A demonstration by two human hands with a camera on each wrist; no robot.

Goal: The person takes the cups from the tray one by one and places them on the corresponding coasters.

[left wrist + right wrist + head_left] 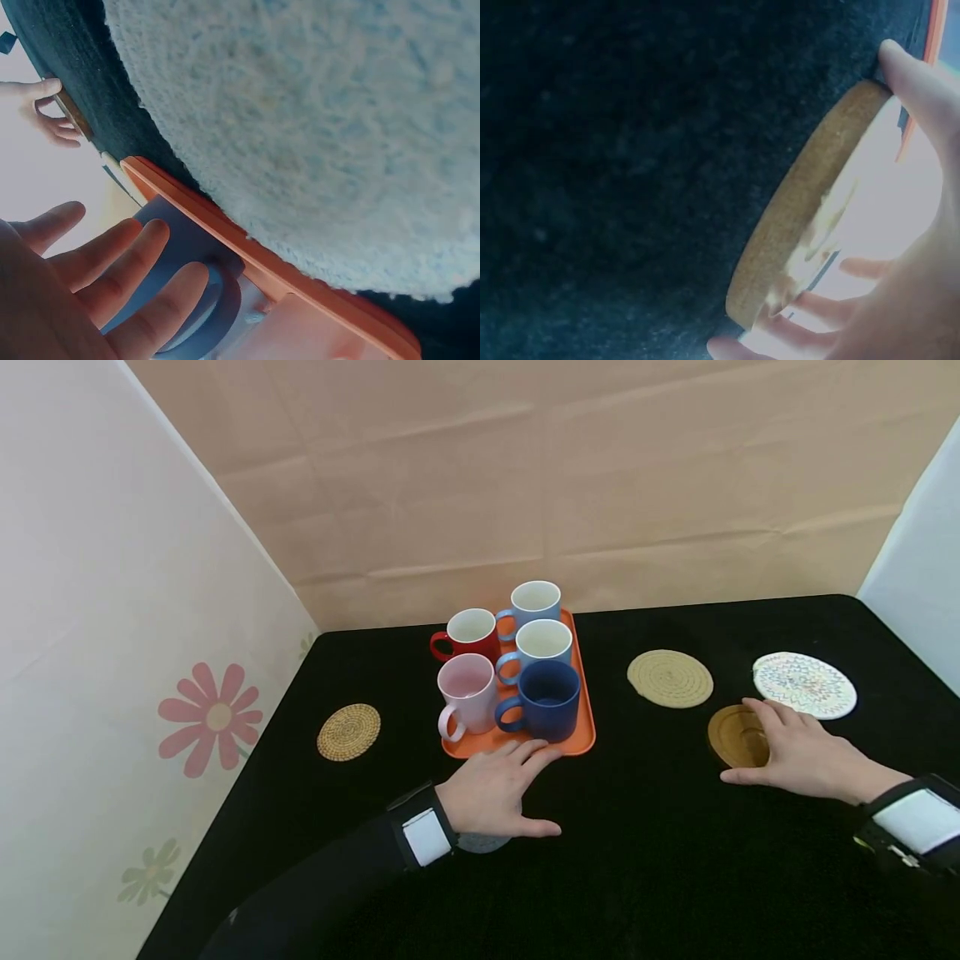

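Observation:
My left hand (491, 781) has its fingers spread and holds nothing. It is just in front of an orange tray (587, 718), fingertips close to the front rim. Beneath the wrist lies a pale blue-grey woven mat (300, 135), mostly hidden in the head view. On the tray stand a navy mug (551, 702), a pink mug (471, 693), a red mug (489, 639) and two light blue mugs (558, 639). My right hand (806, 756) spans a round wooden coaster (802, 202) on the table, thumb at the near edge and fingers at the far side.
A beige coiled mat (670, 679) and a white speckled mat (804, 683) lie at the back right. On the left is a small woven rattan mat (348, 732). Cloth screens border the black table (637, 877) at the back and both sides.

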